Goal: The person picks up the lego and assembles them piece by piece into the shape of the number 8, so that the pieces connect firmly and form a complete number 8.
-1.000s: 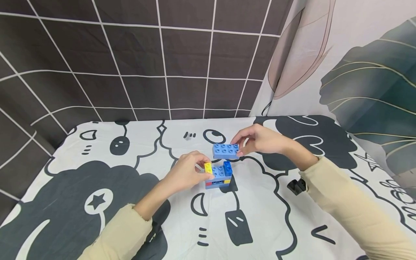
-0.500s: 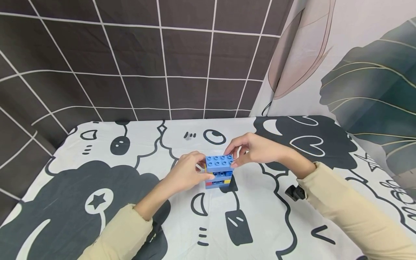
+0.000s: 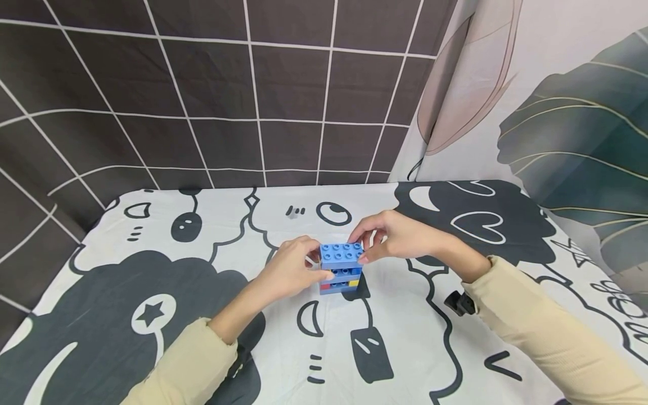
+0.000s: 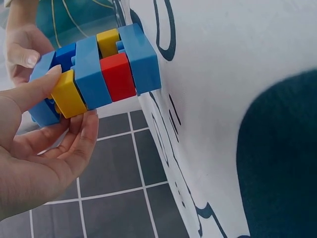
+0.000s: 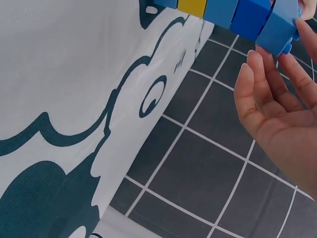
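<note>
A stack of toy building bricks stands on the patterned cloth. Its top layer is a light blue eight-stud brick (image 3: pixel 341 256), whose right end my right hand (image 3: pixel 402 236) pinches between thumb and fingers. My left hand (image 3: pixel 291 264) grips the stack's left side, the thumb on a yellow brick (image 4: pixel 68 94) just under the top one. Beside that yellow one, a darker blue brick (image 5: pixel 250 17) fills the same layer. Lower down come a middle light blue brick (image 4: pixel 90 72), a red brick (image 4: pixel 118 77), a small yellow brick (image 4: pixel 108 42) and a light blue base brick (image 4: pixel 141 59).
A white cloth (image 3: pixel 324 332) with black and grey cartoon drawings covers the surface. Behind it hangs a dark grid-patterned sheet (image 3: pixel 212 84), and at the right a leaf-patterned curtain (image 3: pixel 572 129).
My right hand has brought the light blue brick left and down onto the stack's top, over the yellow and dark blue bricks. My left hand has stayed in place.
</note>
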{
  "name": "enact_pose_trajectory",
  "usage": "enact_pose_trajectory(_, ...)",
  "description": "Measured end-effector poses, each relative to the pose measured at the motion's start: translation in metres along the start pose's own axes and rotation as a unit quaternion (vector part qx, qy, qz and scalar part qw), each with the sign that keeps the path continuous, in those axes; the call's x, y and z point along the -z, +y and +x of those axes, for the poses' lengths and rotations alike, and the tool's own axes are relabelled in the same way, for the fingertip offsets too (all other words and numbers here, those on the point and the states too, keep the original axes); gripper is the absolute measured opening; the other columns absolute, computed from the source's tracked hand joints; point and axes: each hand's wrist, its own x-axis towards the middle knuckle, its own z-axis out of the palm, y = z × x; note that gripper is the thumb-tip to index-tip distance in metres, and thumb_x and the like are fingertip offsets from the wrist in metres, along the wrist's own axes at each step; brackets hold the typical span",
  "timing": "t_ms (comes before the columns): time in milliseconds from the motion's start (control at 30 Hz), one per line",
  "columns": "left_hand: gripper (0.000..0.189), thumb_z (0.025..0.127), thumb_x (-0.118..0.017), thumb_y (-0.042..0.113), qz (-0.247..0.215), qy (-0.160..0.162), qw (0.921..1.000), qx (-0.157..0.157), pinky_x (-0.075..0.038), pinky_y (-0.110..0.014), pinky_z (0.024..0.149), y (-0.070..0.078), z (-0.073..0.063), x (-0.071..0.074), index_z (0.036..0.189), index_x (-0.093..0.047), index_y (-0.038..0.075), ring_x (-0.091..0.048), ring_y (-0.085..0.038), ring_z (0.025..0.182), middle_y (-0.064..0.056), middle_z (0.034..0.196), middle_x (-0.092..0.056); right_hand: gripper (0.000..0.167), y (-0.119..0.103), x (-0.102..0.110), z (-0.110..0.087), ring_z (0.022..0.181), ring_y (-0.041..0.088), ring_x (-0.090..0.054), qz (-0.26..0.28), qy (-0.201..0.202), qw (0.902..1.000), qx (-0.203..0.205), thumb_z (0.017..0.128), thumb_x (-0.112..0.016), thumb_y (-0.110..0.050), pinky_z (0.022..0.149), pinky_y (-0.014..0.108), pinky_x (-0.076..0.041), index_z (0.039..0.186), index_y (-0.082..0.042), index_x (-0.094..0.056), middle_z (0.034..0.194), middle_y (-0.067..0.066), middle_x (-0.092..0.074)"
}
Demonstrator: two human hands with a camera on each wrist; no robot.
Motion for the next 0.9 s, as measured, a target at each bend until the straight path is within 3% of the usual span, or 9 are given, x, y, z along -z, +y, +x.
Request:
enact_pose_trajectory(500, 0.027, 0.072, -0.078, 0.015, 0.010, -0.002, 0.9999, 0.008, -0.048, -0.029, 0.071, 0.002, 0.000, 0.000, 0.091, -0.063, 0.003, -0.056, -0.017, 0.079, -0.003, 0.082, -0.056, 0.028, -0.001, -0.002, -0.001, 0.078, 0.016, -0.056, -0.009, 0.002, 0.9999, 0.014, 0.076, -0.072, -0.008, 0.071, 0.036, -0.050, 0.102, -0.003, -0.065, 0.088, -0.002, -0.062)
enact_pose_trajectory(733, 0.046, 0.073, -0.077, 0.021, 0.008, -0.032, 0.9995, -0.003, -0.046, -0.030, 0.073, 0.003, 0.000, 0.007, 0.112, -0.059, 0.004, -0.054, -0.017, 0.086, -0.001, 0.089, -0.058, 0.027, -0.001, -0.002, -0.001, 0.078, 0.016, -0.056, -0.008, -0.001, 0.9998, 0.021, 0.077, -0.072, -0.008, 0.071, 0.037, -0.049, 0.102, -0.003, -0.065, 0.092, -0.001, -0.062)
enact_pose_trajectory(900, 0.044, 0.079, -0.072, 0.022, -0.012, -0.028, 0.9992, -0.027, -0.048, -0.032, 0.079, 0.004, 0.000, 0.016, 0.115, -0.058, 0.003, -0.056, -0.019, 0.094, -0.004, 0.098, -0.061, 0.027, -0.002, -0.001, -0.001, 0.078, 0.016, -0.056, -0.013, -0.002, 0.9997, 0.018, 0.077, -0.072, -0.009, 0.071, 0.036, -0.049, 0.103, -0.003, -0.065, 0.091, -0.001, -0.062)
